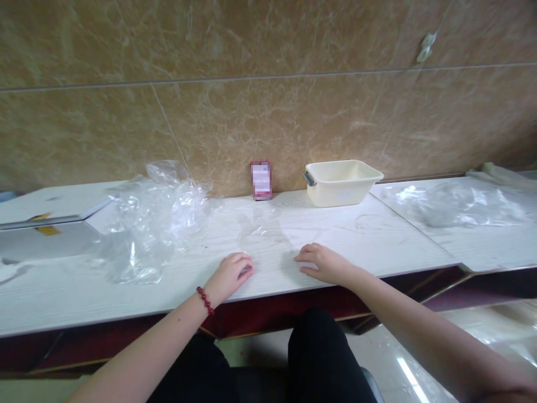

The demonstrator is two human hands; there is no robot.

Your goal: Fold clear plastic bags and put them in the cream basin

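My left hand (pixel 235 272), with a red bead bracelet (pixel 205 300) at the wrist, rests near the table's front edge. Its fingers are curled in towards the thumb, and whatever is between them is too small or hidden to name. To the right, my right hand (pixel 323 264) hovers low over or touches the table, its thumb and fingers apart and nothing visible in them. Just beyond the two hands a clear flat plastic bag (pixel 260 230) lies on the white table (pixel 335 229).
Crumpled clear plastic bags (pixel 155 218) pile up on the left beside a white box (pixel 50 238). A phone (pixel 262 181) leans on the marble wall. A cream plastic basin (pixel 342 193) stands right of it. More clear plastic (pixel 461 204) lies far right.
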